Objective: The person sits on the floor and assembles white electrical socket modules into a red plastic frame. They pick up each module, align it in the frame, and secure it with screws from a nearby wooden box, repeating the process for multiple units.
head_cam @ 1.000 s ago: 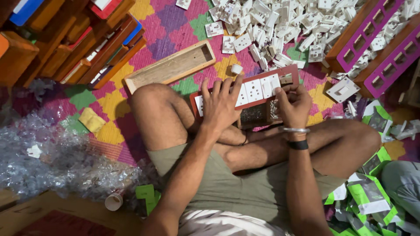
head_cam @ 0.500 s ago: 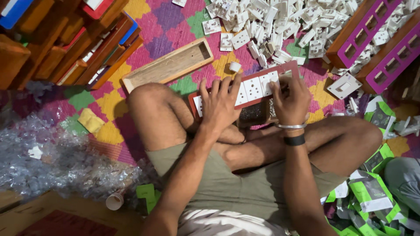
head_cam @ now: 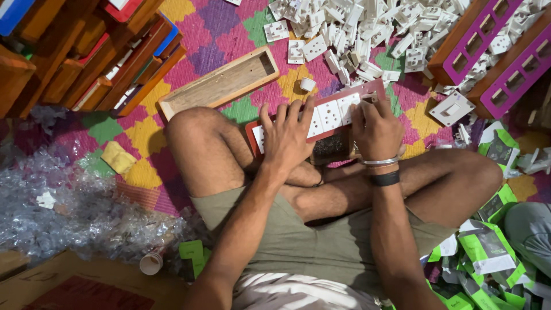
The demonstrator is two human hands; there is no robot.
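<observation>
I sit cross-legged on a colourful mat with a red-framed board (head_cam: 376, 90) across my legs. White socket and switch modules (head_cam: 331, 115) sit in the frame. My left hand (head_cam: 287, 138) lies flat on the frame's left half, fingers spread over the modules. My right hand (head_cam: 376, 127), with a metal bangle and dark band at the wrist, presses on the frame's right end, fingers curled over a module there. What the fingers cover is hidden.
A pile of loose white modules (head_cam: 367, 28) lies ahead. An open wooden box (head_cam: 218, 86) lies at the left. Wooden boxes (head_cam: 86, 57) stack at far left, purple-faced frames (head_cam: 493, 51) at right. Clear plastic wrap (head_cam: 69, 212) and green packets (head_cam: 488, 252) surround me.
The right hand has shifted from the frame's near right edge up onto its right end. The left hand stays flat on the frame.
</observation>
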